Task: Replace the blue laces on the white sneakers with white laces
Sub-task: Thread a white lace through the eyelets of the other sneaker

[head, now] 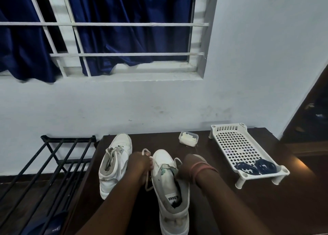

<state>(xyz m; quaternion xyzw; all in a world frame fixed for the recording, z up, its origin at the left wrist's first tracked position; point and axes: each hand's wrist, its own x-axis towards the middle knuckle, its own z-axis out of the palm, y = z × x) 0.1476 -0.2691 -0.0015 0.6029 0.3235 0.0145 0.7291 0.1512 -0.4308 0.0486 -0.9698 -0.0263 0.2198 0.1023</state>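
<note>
Sneakers of white, smooth material stand side by side on a dark wooden table: we note the near sneaker with its toe pointing far and a printed insole label, and the left sneaker just beside it, already threaded with pale lace. Our left hand pinches a loop of white lace at the near sneaker's toe end. Our right hand rests against that shoe's right side; its fingers are hidden, so we cannot tell its grasp. Two coiled blue laces lie in a perforated white plastic tray at right. A small clear tub sits far; its contents are indistinct. A black metal rack is cut off at left.
</note>
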